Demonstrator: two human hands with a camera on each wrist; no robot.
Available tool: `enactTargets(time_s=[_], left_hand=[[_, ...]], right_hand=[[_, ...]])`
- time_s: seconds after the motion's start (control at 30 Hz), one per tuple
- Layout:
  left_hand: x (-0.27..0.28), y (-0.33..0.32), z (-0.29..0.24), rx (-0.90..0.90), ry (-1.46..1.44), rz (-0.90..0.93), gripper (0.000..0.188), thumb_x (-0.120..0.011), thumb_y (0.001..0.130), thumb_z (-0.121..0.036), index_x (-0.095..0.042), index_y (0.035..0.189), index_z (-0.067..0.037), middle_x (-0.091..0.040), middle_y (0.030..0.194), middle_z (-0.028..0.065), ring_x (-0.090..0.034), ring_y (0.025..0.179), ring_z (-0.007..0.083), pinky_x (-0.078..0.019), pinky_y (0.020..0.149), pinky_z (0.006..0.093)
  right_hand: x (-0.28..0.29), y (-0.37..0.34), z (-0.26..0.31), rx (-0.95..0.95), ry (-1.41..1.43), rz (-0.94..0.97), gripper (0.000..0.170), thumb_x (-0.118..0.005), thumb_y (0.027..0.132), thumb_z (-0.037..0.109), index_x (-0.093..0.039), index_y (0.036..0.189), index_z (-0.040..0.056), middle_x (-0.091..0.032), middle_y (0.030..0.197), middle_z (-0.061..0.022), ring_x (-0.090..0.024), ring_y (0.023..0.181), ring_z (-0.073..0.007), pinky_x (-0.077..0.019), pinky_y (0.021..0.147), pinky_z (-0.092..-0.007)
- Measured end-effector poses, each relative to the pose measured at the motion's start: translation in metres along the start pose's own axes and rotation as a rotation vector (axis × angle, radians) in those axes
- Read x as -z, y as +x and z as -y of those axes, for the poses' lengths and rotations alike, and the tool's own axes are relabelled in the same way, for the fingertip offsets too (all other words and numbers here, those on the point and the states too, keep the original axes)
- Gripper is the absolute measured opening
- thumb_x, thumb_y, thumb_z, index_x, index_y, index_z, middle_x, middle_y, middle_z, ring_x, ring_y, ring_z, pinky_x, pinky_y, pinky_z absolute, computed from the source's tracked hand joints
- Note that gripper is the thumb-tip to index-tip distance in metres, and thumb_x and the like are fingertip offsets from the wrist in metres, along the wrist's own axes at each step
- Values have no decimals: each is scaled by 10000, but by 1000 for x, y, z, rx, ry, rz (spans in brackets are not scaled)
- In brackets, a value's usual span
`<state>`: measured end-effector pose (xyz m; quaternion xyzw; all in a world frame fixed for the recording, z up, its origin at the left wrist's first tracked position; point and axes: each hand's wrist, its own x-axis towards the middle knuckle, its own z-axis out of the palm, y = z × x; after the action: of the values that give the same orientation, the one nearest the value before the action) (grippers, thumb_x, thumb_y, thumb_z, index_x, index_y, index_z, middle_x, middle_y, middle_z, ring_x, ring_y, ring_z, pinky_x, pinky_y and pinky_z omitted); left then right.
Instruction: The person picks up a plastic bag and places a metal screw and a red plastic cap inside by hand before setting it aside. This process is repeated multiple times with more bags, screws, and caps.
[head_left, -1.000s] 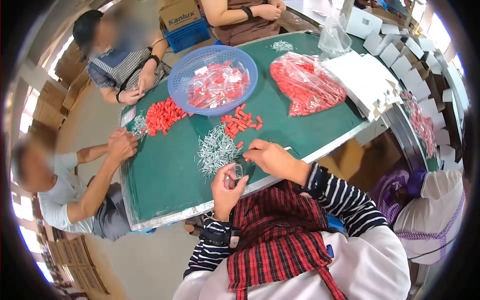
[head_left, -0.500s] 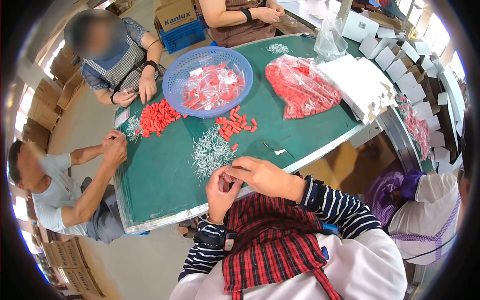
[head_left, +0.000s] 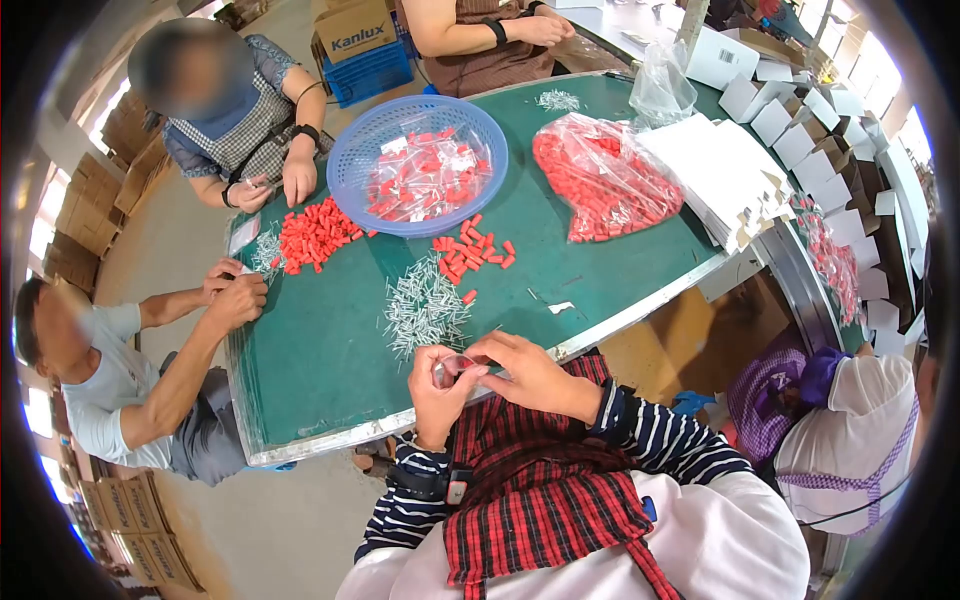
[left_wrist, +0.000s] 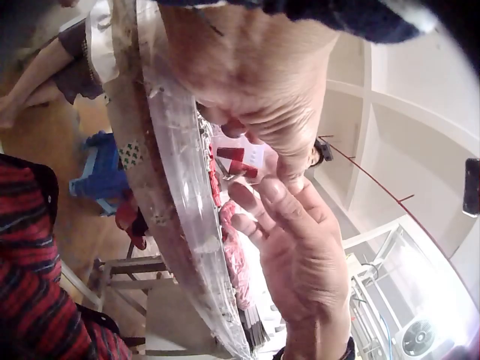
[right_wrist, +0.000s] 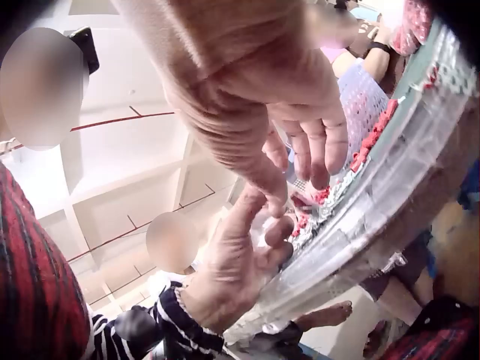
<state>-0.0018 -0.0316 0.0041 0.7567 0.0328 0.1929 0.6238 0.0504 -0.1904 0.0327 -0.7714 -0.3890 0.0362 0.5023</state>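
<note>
Above the table's near edge, my left hand (head_left: 438,398) holds a small clear plastic bag (head_left: 452,366) between thumb and fingers. Two red plugs (left_wrist: 232,154) show inside the bag in the left wrist view, with a little print on the plastic beside them. My right hand (head_left: 532,376) meets the left from the other side; its thumb and forefinger pinch the bag's edge close to the left thumb. The right hand's other fingers (right_wrist: 334,142) are bent loosely. Just beyond the hands lie a pile of silver screws (head_left: 425,308) and a few loose red plugs (head_left: 475,246).
A blue basket (head_left: 345,190) of filled bags stands mid-table. A large bag of red plugs (head_left: 610,180) and a white stack (head_left: 715,165) are at the right. Left, two seated people work near another heap of red plugs (head_left: 318,236). A metal-edged rim (head_left: 630,305) borders the green table.
My right hand has carried a red plug from right of the bag to its mouth, then drawn slightly down and right, fingers now at the bag's edge. The left hand keeps holding the bag.
</note>
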Motion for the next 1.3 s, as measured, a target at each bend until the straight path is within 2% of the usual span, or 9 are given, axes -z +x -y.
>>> enactTargets(time_s=[0.13,0.2,0.23,0.3,0.5,0.6,0.93,1.1,1.3], left_hand=[[3,0,-3,49,-103,18,245,-779,745,-75,-568,857,-22,-538,707,-17,-457,625,53,-375,536,194],[5,1,2,-38,7,30,185,-749,781,-87,-584,796,-4,-542,709,7,-471,631,73,-377,539,225],[4,1,4,-40,6,29,185,-749,781,-87,-584,796,-4,-542,709,7,-471,631,73,-377,539,225],[2,2,-2,-77,-34,-21,123,-717,806,-74,-622,820,5,-547,716,27,-477,631,99,-386,558,246],[5,3,-3,-104,6,18,82,-689,820,-34,-668,890,1,-561,749,30,-481,645,98,-385,578,233],[5,3,-9,-85,-19,55,74,-690,814,-17,-669,883,0,-563,755,29,-485,655,94,-388,586,229],[5,5,-6,-76,-51,42,73,-688,805,10,-667,874,-1,-559,759,30,-486,674,94,-394,597,231],[6,4,-7,-44,-21,73,59,-690,806,2,-660,857,0,-539,764,21,-478,673,90,-387,588,224],[6,7,-14,-56,-12,114,91,-705,792,7,-672,877,-2,-537,780,18,-473,661,75,-375,555,213]], right_hand=[[-4,0,-7,32,27,-34,195,-641,806,71,-597,992,34,-597,908,-127,-588,849,-330,-481,745,-399],[-1,0,-7,-34,152,-91,130,-637,830,71,-622,949,19,-617,868,-127,-611,806,-304,-490,719,-367],[1,-1,-7,-33,151,-91,130,-637,830,71,-622,949,19,-617,868,-127,-611,806,-304,-490,719,-367],[6,-2,-8,-114,229,-76,130,-644,848,44,-632,968,-5,-636,917,-114,-622,826,-213,-485,738,-308],[13,0,3,-244,380,-85,119,-652,867,79,-644,958,4,-638,903,-70,-597,830,-135,-480,744,-285],[11,-1,-2,-172,336,-108,116,-637,875,94,-643,942,-1,-629,867,-73,-607,783,-137,-487,711,-285],[14,0,-1,-237,298,-124,124,-607,899,99,-627,942,-16,-620,835,-84,-594,726,-126,-479,667,-271],[8,-2,-2,-224,236,-106,109,-580,912,95,-605,903,-11,-594,793,-104,-594,679,-170,-469,633,-293],[11,0,-3,-188,214,-67,101,-594,895,111,-612,902,12,-603,807,-119,-603,715,-240,-474,660,-335]])
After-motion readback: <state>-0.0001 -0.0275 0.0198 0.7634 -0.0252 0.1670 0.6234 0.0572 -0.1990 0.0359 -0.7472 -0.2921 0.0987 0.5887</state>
